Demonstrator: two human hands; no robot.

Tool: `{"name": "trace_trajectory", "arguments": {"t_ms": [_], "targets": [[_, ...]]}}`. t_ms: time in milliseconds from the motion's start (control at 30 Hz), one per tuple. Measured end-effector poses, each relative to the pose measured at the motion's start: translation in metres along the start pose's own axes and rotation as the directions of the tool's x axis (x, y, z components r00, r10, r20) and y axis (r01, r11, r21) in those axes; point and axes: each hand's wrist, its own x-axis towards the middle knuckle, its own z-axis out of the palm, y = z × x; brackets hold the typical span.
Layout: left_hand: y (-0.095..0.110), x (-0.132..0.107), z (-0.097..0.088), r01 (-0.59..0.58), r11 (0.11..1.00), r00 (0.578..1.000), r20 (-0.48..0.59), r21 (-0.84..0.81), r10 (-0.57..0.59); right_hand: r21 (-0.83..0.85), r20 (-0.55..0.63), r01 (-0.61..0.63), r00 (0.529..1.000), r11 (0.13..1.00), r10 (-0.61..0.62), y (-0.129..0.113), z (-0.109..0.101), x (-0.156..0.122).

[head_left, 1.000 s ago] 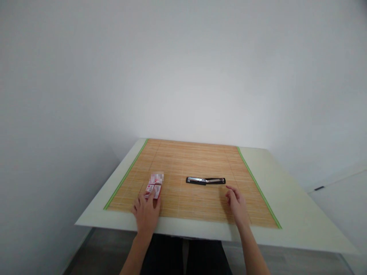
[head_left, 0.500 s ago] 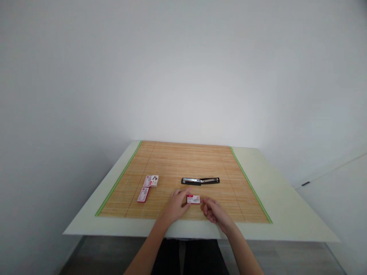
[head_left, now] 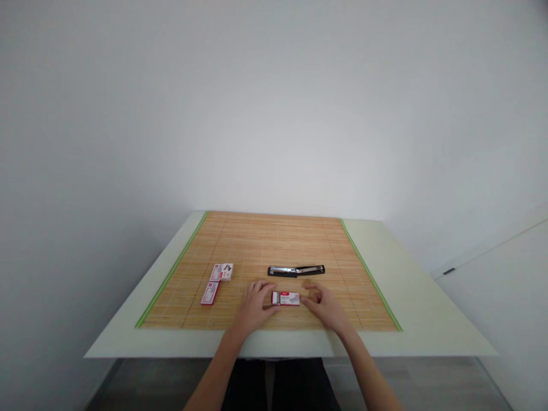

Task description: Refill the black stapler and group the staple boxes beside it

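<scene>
A small red-and-white staple box (head_left: 286, 298) is held between my two hands just above the front of the bamboo mat (head_left: 274, 240). My left hand (head_left: 255, 305) grips its left end and my right hand (head_left: 322, 303) grips its right end. Its grey inner tray looks partly slid out. A black and silver stapler (head_left: 296, 270) lies opened flat on the mat just behind the box. Two more staple boxes lie to the left: one (head_left: 222, 272) farther back, one (head_left: 210, 293) nearer me.
The mat has green edges and covers the middle of a white table (head_left: 428, 308). White walls close in behind and at the left. A white cabinet (head_left: 505, 297) stands at the right. The table's front edge runs just below my wrists.
My left hand took one box from the left stack and carried it to the middle. My right hand came in to meet it. Both now hold the box, which has widened.
</scene>
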Motion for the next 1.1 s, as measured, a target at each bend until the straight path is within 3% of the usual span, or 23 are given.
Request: {"name": "trace_trajectory", "arguments": {"t_ms": [167, 433, 800, 1100], "targets": [[-0.007, 0.0, -0.006, 0.0, 1.0, 1.0, 0.002, 0.006, 0.0, -0.259, 0.044, 0.123, 0.992, 0.958, -0.116, -0.016, 0.017, 0.009], [-0.01, -0.002, -0.003, 0.018, 1.0, 0.999, -0.027, 0.023, -0.017, -0.49, 0.11, 0.187, 0.982, 0.851, -0.152, -0.029, 0.003, 0.015], [-0.012, -0.003, -0.002, 0.024, 0.999, 0.999, -0.046, 0.025, -0.023, -0.643, 0.271, 0.327, 0.943, 0.693, -0.194, -0.068, 0.045, 0.052], [-0.01, -0.003, -0.003, 0.027, 0.999, 0.998, -0.053, 0.033, -0.026, -0.598, 0.175, 0.258, 0.966, 0.759, -0.19, -0.056, 0.018, 0.041]]}}
